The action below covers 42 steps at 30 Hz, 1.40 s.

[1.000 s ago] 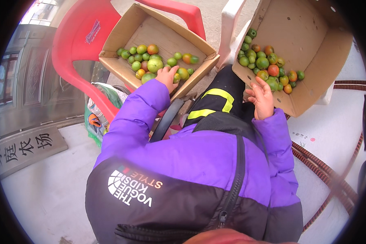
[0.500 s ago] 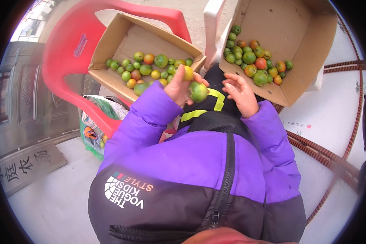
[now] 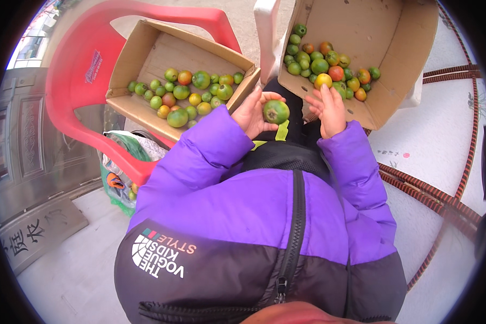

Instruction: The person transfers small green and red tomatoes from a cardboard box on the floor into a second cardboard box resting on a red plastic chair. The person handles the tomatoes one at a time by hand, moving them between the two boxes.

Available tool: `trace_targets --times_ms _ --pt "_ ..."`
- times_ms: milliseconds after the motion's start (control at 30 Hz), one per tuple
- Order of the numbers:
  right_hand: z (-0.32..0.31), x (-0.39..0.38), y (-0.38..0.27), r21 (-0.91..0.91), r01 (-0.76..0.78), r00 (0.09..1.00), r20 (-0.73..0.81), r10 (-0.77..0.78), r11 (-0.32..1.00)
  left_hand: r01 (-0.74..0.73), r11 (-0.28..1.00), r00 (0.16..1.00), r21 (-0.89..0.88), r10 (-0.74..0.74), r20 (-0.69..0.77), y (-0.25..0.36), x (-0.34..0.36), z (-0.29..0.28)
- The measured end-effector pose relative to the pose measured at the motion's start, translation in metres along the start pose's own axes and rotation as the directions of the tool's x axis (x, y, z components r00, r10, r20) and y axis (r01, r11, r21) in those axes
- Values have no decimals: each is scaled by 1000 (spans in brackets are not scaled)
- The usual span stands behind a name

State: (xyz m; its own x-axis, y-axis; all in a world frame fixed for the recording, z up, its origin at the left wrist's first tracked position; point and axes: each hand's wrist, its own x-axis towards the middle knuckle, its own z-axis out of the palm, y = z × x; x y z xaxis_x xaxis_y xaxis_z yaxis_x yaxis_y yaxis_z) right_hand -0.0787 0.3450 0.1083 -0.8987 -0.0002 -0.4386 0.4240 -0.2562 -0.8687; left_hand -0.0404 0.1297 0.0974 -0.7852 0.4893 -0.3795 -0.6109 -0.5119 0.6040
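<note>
In my left hand (image 3: 253, 115) is a large green tomato (image 3: 276, 112), cupped between thumb and fingers with its stem scar facing up. My right hand (image 3: 329, 112) has its fingers apart at the near edge of the right cardboard box (image 3: 380, 40). A yellow tomato (image 3: 323, 81) sits just past those fingertips; whether they touch it is hard to tell. Green, orange and red tomatoes (image 3: 319, 66) fill the near left part of that box. The left cardboard box (image 3: 140, 52) also holds mixed tomatoes (image 3: 201, 80).
A red plastic chair (image 3: 65, 102) bears the left box. Part of a white chair (image 3: 265, 32) shows beside the right box. Below the red chair's arm stands a plastic bag (image 3: 119, 181) with items inside. A grey door (image 3: 29, 135) and a lettered board (image 3: 40, 232) are at left.
The yellow tomato has gone from my left hand to the right box side, by my right fingertips. The green tomato stays in my left hand. The whole view has shifted slightly.
</note>
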Motion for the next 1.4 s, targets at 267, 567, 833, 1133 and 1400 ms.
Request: trace_targets --times_ms 267,567,833,1133,1400 --pt "3 -13 25 -313 138 872 488 34 940 -2 999 1000 46 3 -15 -2 -3 19" --pt "-19 10 10 357 45 999 -19 -42 933 -208 769 825 605 471 -314 31 16 -63" --pt "-21 9 22 122 -84 994 84 74 989 440 -133 802 888 502 -322 26 10 -153" --pt "-18 5 19 33 -95 991 93 91 995 -10 853 876 522 259 -406 39 4 -138" --pt "-10 1 21 0 -120 972 202 118 993 -171 975 985 -138 170 -23 45 -14 -85"
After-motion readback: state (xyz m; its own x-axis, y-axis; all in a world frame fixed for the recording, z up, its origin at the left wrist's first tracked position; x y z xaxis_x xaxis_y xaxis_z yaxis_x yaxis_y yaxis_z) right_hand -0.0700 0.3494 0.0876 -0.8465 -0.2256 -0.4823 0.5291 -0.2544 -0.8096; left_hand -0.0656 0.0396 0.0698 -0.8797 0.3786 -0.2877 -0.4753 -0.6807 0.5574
